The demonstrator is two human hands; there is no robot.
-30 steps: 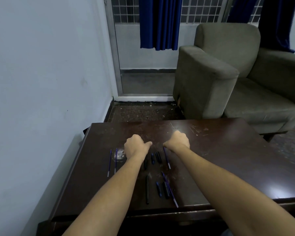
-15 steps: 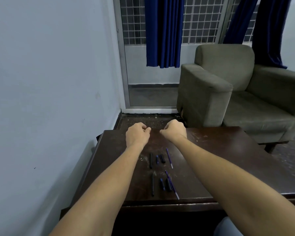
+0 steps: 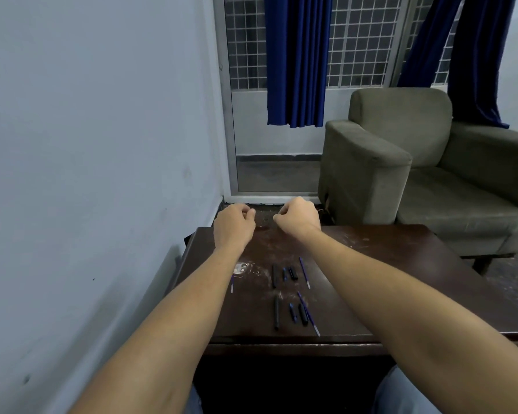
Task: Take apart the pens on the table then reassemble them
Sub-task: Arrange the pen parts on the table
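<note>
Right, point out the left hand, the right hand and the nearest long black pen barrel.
left hand (image 3: pixel 233 225), head view, back of the fist.
right hand (image 3: pixel 299 218), head view, back of the fist.
long black pen barrel (image 3: pixel 277 312), head view, mid-length.

The table (image 3: pixel 401 264) lies bare to the right of the pen parts (image 3: pixel 290 291). The wall (image 3: pixel 87 174) hems its left edge, and the armchair (image 3: pixel 401 162) crowds its far right corner.
</note>
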